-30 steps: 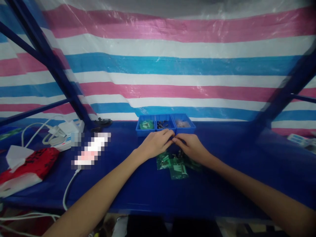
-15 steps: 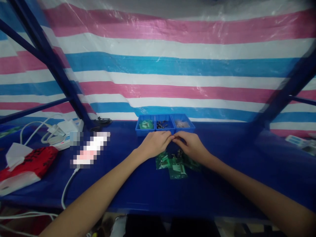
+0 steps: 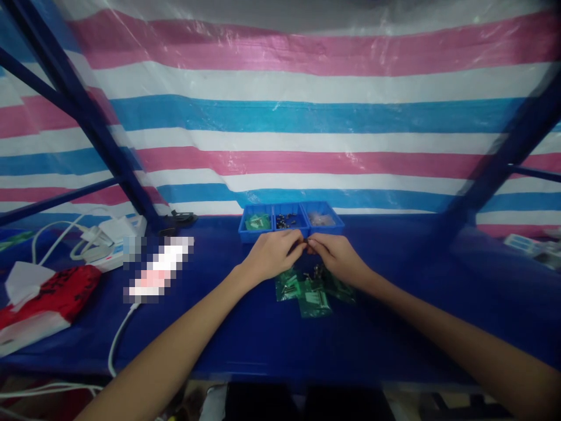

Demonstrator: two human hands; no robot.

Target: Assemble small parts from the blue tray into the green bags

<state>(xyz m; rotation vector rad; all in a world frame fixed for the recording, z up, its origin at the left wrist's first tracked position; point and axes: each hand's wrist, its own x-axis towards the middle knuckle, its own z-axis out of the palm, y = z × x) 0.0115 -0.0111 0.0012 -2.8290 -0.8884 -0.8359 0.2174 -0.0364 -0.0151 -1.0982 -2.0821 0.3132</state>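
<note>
My left hand (image 3: 278,254) and my right hand (image 3: 335,254) meet at the fingertips over the blue table (image 3: 245,333). Both are closed in a pinch; something small and dark shows between them, too small to name. Just below lie green-tinted plastic bags (image 3: 314,299) with pale and metal pieces inside. Small loose metal parts (image 3: 317,271) rest between the bags and my right hand. Right behind my hands stands a blue tray (image 3: 248,236) with three compartments: green bags at left, small dark metal parts (image 3: 284,221) in the middle, clear plastic pieces (image 3: 321,219) at right.
A white power strip (image 3: 114,255) with plugs and cables is at the left, near a red and white bag (image 3: 74,289). A pixelated bright device (image 3: 160,269) with a white cable lies closer in. Blue frame posts (image 3: 94,126) rise before a striped sheet (image 3: 307,117).
My fingertips have drawn slightly apart, and a small dark thing now shows between them. The bags and tray stay in place; the view has shifted slightly.
</note>
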